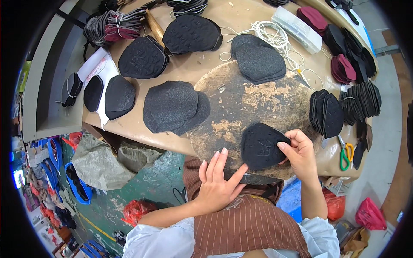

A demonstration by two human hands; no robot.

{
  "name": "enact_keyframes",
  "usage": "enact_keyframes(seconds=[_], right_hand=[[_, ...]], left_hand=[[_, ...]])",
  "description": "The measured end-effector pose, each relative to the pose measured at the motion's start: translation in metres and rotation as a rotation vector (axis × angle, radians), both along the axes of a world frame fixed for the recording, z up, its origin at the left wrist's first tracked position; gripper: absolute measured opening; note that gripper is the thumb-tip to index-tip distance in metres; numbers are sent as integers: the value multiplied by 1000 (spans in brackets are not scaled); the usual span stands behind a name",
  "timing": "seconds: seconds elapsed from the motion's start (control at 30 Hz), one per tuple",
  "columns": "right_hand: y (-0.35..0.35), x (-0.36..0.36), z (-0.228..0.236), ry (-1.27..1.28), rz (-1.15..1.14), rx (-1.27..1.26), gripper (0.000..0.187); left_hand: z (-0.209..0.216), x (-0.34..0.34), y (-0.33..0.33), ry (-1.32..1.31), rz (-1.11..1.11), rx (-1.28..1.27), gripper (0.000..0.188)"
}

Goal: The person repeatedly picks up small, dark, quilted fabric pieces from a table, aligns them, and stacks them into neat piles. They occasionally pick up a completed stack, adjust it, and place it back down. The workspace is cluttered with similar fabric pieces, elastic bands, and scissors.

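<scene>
A black rounded fabric piece with light markings lies over the near part of a worn round board. My right hand pinches its right edge between thumb and fingers. Flat and spread, my left hand rests at the board's near edge, its thumb close to the piece's lower left edge. Dark grey speckled pieces are stacked left of the board, and more grey pieces overlap its far edge. A stack of black pieces sits to the right.
Scissors with green and orange handles lie at the right. White cord is coiled near a clear plastic box. Black quilted stacks, a wooden handle and tied strips occupy the far left. Maroon pieces lie far right.
</scene>
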State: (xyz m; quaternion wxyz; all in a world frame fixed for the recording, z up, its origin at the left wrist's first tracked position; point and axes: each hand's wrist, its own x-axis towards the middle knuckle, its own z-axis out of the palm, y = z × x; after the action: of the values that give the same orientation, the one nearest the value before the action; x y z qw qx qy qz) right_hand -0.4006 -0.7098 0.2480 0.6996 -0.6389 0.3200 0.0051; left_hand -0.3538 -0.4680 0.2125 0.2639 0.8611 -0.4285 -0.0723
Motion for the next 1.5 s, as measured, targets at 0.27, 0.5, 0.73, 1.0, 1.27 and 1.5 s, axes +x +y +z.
enact_keyframes(seconds=[0.27,0.5,0.73,1.0,1.27,1.5], right_hand=[[3,7,6,73,-26,-134,16],[7,9,6,93,-35,-182,17],[8,9,8,108,-36,-195,16],[6,9,7,104,-38,-213,16],[-14,23,21,257,220,-610,20],[-43,-41,37,279,176,-255,20]], left_hand=[[-4,1,2,-11,1,10,61],[-5,7,11,22,-5,-86,59],[2,19,6,-17,-102,-197,62],[19,26,-36,-96,-295,163,83],[40,42,-75,156,-187,230,71],[34,121,-11,-29,58,-131,63]])
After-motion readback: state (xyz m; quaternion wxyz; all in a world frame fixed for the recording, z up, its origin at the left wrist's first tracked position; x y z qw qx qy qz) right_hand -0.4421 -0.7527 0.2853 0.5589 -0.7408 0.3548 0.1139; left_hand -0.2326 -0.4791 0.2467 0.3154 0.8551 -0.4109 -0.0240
